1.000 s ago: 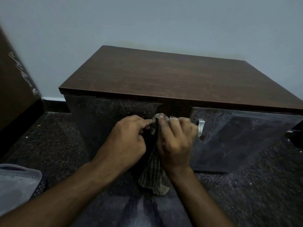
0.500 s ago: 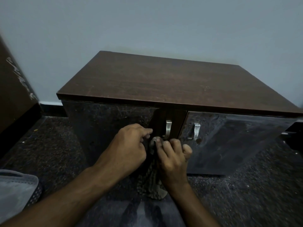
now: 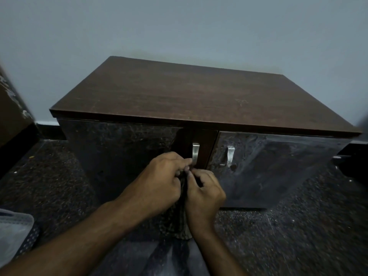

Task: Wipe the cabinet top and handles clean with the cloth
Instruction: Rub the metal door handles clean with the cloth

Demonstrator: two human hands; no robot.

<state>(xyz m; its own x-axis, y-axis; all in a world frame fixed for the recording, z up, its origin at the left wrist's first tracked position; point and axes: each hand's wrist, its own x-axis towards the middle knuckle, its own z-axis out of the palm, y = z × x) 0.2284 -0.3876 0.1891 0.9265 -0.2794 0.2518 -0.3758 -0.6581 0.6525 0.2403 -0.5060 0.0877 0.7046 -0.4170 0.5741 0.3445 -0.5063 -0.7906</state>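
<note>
Cloth (image 3: pixel 180 222) hangs pinched between left hand (image 3: pixel 159 184) and right hand (image 3: pixel 205 194) before the closed cabinet (image 3: pixel 179 92).

Dark brown woodgrain cabinet top (image 3: pixel 189 98), silver handles (image 3: pixel 195 150), striped grey-brown cloth (image 3: pixel 180 220), speckled black floor (image 3: pixel 298 226).

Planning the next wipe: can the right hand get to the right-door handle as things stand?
Probably yes. The right hand pinches the cloth just below-left of the right-door handle, with nothing in between.
</note>
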